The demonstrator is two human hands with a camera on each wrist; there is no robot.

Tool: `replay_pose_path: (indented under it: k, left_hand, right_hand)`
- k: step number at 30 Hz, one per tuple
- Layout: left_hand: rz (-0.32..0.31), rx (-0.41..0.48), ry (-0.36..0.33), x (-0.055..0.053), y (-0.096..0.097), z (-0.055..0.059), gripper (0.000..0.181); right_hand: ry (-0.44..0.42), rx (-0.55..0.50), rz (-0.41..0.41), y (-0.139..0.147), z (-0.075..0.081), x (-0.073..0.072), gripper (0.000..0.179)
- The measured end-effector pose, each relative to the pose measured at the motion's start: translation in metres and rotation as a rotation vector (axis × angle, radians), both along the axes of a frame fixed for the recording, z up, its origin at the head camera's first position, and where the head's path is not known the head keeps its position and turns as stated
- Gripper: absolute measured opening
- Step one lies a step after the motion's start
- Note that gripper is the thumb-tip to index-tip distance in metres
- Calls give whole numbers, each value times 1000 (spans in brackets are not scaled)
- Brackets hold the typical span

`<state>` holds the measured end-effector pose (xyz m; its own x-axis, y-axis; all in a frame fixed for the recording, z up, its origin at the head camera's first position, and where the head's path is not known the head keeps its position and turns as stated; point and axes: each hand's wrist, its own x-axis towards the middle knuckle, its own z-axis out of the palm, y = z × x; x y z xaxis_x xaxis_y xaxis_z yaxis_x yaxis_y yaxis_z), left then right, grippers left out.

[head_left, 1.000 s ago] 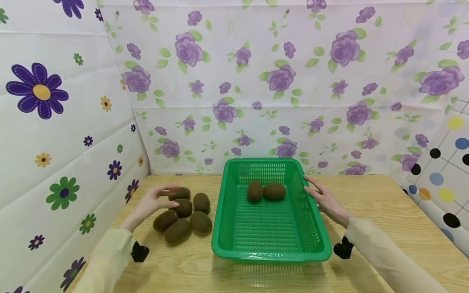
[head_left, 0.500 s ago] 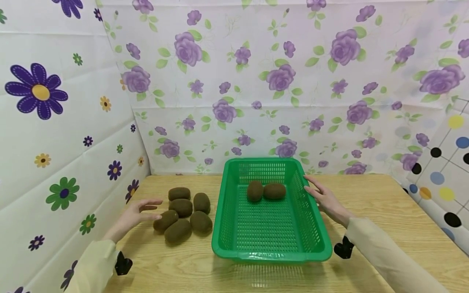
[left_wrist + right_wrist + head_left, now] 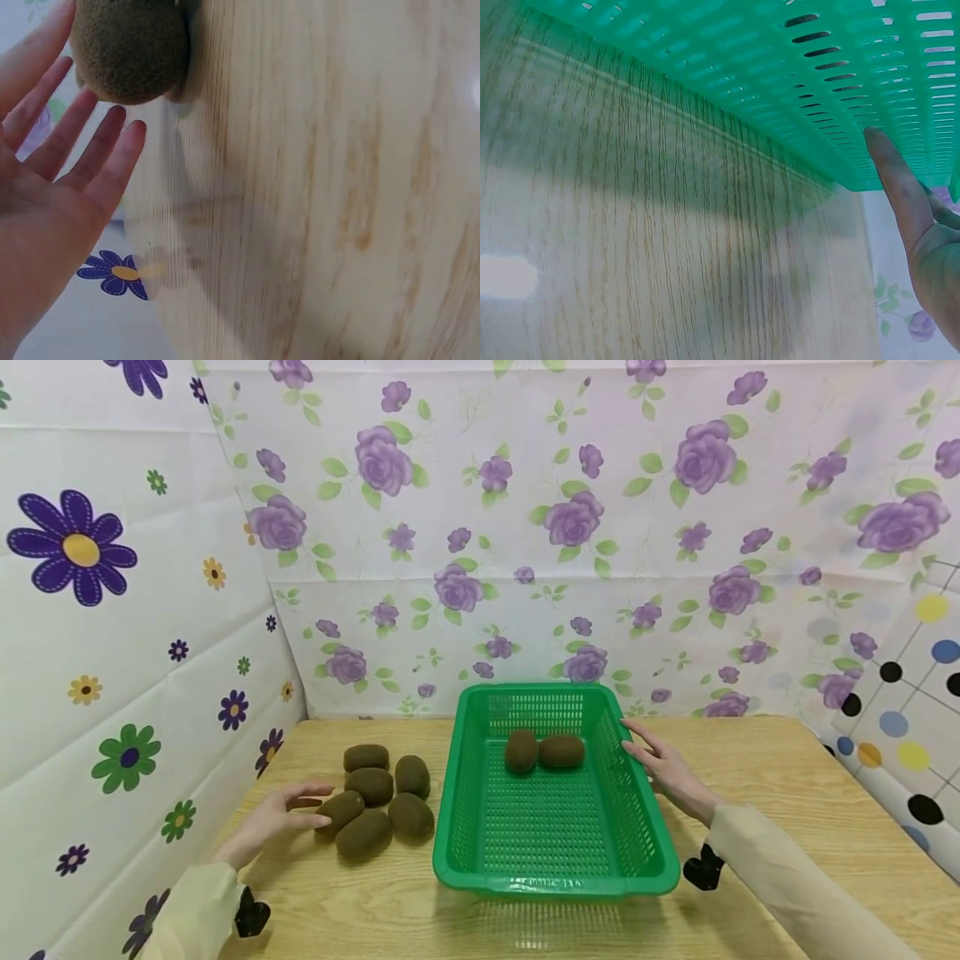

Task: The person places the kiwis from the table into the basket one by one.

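Observation:
In the head view my left hand (image 3: 273, 817) is at the left edge of a group of brown kiwis, its thumb right at the nearest kiwi (image 3: 341, 811). The left wrist view shows that hand (image 3: 64, 169) with fingers spread beside a fuzzy kiwi (image 3: 133, 49), nothing gripped. My right hand (image 3: 671, 770) rests at the right rim of a green plastic basket (image 3: 444, 810). From the right wrist, a straight finger (image 3: 892, 176) touches the basket's slotted outer wall (image 3: 742, 75). Inside the basket lie two kiwis, one upright (image 3: 521, 752) and one lying sideways (image 3: 562, 752).
Several other kiwis lie close together on the wooden table (image 3: 375, 910), such as a front one (image 3: 364, 834) and a back one (image 3: 367, 757). A flowered cloth (image 3: 480, 527) hangs behind the table, and another (image 3: 150, 652) on the left.
My left hand has drawn back from the rear kiwis toward the left and front, then come to the leftmost kiwi. The right hand, basket and kiwis have stayed in place.

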<state>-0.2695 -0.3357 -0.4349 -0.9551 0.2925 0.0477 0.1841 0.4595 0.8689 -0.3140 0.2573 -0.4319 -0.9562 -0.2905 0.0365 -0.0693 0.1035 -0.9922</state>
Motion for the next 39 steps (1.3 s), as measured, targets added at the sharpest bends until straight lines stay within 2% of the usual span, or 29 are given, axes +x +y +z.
replay_pose_path:
  k: [10,20,28,35,39]
  left_hand:
    - [-51,-68,31,0,1,-9,56]
    - [-22,-79,49,2,1,-11,53]
    - [9,-101,62,4,-4,0,53]
    - [19,-69,21,9,-6,11,55]
    - [7,-52,48,7,-3,21,54]
  right_hand:
    - [-3,-11,-10,-3,0,1,61]
    - [-4,-40,-11,-5,0,1,63]
    - [3,-32,-17,-3,-1,-1,62]
    - [17,-21,-8,-1,-1,-2,62]
    - [17,-22,-10,0,-2,-1,62]
